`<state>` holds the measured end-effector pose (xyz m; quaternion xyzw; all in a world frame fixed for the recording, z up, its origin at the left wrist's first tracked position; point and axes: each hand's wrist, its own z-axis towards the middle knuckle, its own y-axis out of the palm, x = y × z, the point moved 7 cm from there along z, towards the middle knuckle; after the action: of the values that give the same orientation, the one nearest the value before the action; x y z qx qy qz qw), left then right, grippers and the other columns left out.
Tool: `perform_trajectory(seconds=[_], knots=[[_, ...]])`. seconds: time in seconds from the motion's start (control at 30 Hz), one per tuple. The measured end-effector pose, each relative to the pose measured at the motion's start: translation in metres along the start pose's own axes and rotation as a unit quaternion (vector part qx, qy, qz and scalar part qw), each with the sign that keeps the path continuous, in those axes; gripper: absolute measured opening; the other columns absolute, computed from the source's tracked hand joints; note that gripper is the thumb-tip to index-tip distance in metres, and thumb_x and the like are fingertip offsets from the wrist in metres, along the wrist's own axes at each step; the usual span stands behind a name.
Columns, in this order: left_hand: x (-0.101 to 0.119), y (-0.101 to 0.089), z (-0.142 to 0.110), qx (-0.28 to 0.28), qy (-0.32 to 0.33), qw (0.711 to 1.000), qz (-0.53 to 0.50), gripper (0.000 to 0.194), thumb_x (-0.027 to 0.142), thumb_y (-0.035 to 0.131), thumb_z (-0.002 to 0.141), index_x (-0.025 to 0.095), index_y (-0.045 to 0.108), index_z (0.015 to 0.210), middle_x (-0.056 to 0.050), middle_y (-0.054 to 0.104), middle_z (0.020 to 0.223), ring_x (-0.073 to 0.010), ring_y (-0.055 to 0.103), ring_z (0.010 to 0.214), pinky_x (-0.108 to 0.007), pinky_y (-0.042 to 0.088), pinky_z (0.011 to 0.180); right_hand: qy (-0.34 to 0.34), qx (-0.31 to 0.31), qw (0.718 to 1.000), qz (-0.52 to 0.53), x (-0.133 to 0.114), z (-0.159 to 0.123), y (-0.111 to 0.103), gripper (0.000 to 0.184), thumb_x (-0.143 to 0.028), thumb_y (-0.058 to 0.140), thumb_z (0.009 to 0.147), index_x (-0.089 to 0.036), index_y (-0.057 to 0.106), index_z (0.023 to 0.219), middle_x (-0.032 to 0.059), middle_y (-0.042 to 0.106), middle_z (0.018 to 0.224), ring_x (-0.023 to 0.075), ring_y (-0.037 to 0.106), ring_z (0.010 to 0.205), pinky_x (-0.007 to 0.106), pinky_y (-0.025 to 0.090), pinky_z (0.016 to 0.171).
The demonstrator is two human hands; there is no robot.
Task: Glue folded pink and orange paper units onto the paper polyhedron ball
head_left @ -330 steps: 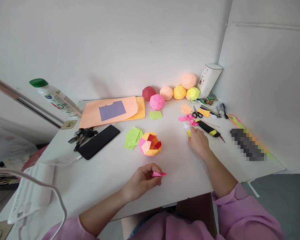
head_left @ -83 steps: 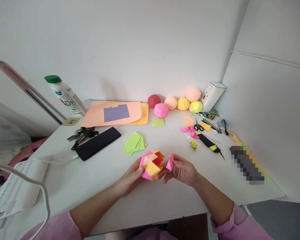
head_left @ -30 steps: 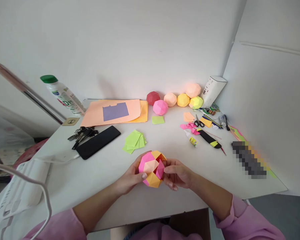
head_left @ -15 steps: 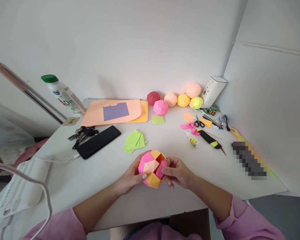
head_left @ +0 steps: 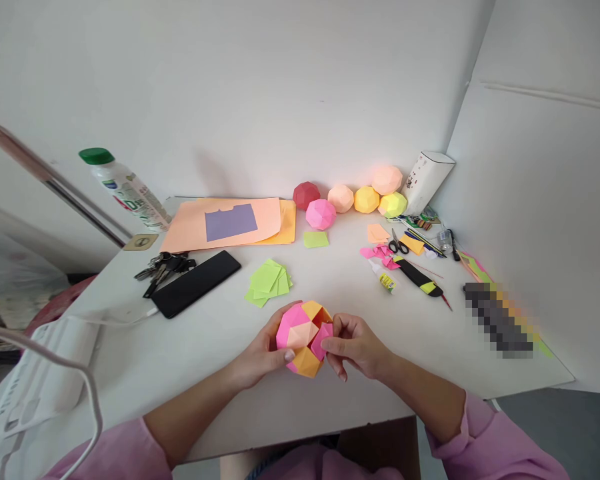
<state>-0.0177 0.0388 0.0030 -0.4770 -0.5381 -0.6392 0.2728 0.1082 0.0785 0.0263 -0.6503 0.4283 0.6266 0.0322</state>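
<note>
A partly built paper ball (head_left: 300, 333) of pink and orange folded pieces sits just above the white table (head_left: 190, 360) near its front edge. My left hand (head_left: 263, 353) cups the ball from the left, fingers curled round it. My right hand (head_left: 355, 343) pinches a small pink folded piece (head_left: 321, 339) and presses it against the ball's right side, beside an opening in the top.
Green paper squares (head_left: 269, 280) lie behind the ball. A black phone (head_left: 196, 283), keys (head_left: 163, 265), orange sheets (head_left: 225, 223) and a bottle (head_left: 123, 190) are at the left. Several finished paper balls (head_left: 347, 199), scissors (head_left: 395, 243), a glue tube (head_left: 384, 277) and a cutter (head_left: 420, 277) are at the right.
My right hand picked up the pink piece, carried it to the ball and is now pushing it into the right side. My left hand took hold of the ball.
</note>
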Motion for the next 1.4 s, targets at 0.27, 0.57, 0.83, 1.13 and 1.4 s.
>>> perform_trajectory(seconds=[0.27, 0.57, 0.83, 1.13, 1.4], knots=[[0.003, 0.0, 0.001, 0.001, -0.001, 1.0, 0.02, 0.085, 0.048, 0.075, 0.072, 0.027, 0.029, 0.142, -0.013, 0.05, 0.135, -0.0325, 0.053, 0.118, -0.04, 0.049, 0.09, 0.011, 0.001, 1.0, -0.007, 0.0, 0.0, 0.0, 0.041, -0.035, 0.08, 0.07, -0.018, 0.043, 0.066, -0.0063, 0.06, 0.043, 0.0087, 0.053, 0.031, 0.015, 0.041, 0.029], [0.005, 0.001, 0.002, -0.004, 0.006, 1.0, 0.03, 0.082, 0.047, 0.074, 0.074, 0.028, 0.031, 0.14, -0.013, 0.049, 0.135, -0.0319, 0.052, 0.119, -0.04, 0.048, 0.091, 0.022, -0.003, 1.0, -0.018, 0.0, -0.001, 0.0, 0.042, -0.036, 0.081, 0.069, -0.019, 0.043, 0.067, -0.0061, 0.06, 0.042, 0.0086, 0.052, 0.03, 0.016, 0.041, 0.03], [0.008, 0.003, 0.0, -0.002, -0.009, 1.0, 0.026, 0.086, 0.041, 0.076, 0.074, 0.029, 0.026, 0.143, -0.013, 0.049, 0.136, -0.0297, 0.055, 0.115, -0.039, 0.05, 0.089, 0.02, 0.014, 0.999, -0.024, -0.001, -0.001, -0.001, 0.037, -0.039, 0.079, 0.07, -0.017, 0.049, 0.069, -0.0049, 0.061, 0.042, 0.0084, 0.052, 0.03, 0.016, 0.039, 0.029], [0.012, 0.004, -0.002, 0.01, -0.008, 0.999, 0.039, 0.094, 0.049, 0.073, 0.074, 0.029, 0.019, 0.148, -0.014, 0.045, 0.137, -0.0312, 0.053, 0.117, -0.042, 0.048, 0.093, 0.004, 0.04, 0.998, -0.049, -0.001, -0.001, -0.003, 0.034, -0.039, 0.079, 0.071, -0.015, 0.054, 0.067, -0.0042, 0.061, 0.043, 0.0074, 0.05, 0.029, 0.017, 0.039, 0.03], [0.013, 0.003, -0.005, 0.062, -0.003, 0.995, 0.074, 0.077, 0.044, 0.07, 0.079, 0.027, 0.028, 0.141, -0.013, 0.053, 0.129, -0.0291, 0.058, 0.11, -0.038, 0.052, 0.087, -0.015, 0.08, 0.993, -0.083, 0.0, -0.003, -0.005, 0.034, -0.039, 0.079, 0.07, -0.015, 0.056, 0.065, -0.0057, 0.057, 0.043, 0.0062, 0.047, 0.031, 0.018, 0.04, 0.032]])
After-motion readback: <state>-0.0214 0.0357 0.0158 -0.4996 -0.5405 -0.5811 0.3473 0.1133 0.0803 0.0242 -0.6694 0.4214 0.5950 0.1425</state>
